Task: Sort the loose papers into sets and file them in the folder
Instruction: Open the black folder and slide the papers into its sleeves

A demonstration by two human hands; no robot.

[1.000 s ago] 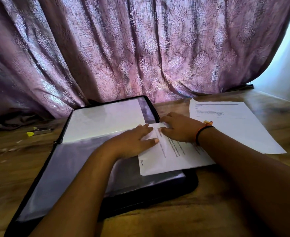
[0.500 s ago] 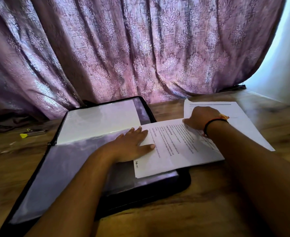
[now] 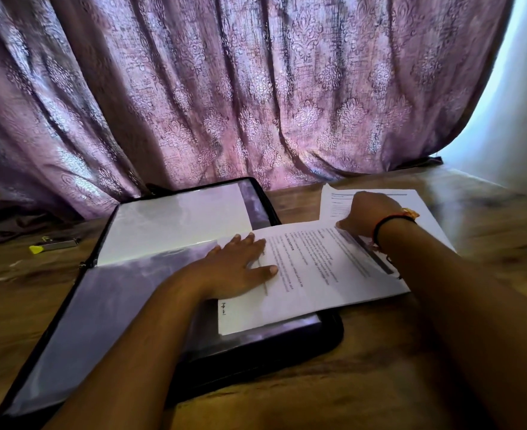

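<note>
A black zip folder [image 3: 290,352] lies open on the wooden table, its clear plastic sleeves showing. A printed sheet [image 3: 318,283] lies crosswise over the folder's right side, sticking out past its right edge. My left hand [image 3: 234,268] rests flat with fingers spread on the sheet's left edge and the sleeve. My right hand [image 3: 370,215] is curled at the sheet's far right corner, thumb on the paper, gripping that edge. A second printed sheet [image 3: 423,206] lies on the table beyond, partly under my right hand.
A purple patterned curtain [image 3: 256,88] hangs right behind the folder. A small yellow-tipped marker [image 3: 54,243] lies on the table [image 3: 488,252] at the far left. A bright white wall stands at the far right.
The folded sheet has been opened out flat. My right hand has slid from the sheet's middle to its far right corner. My left hand has stayed pressed on the left edge.
</note>
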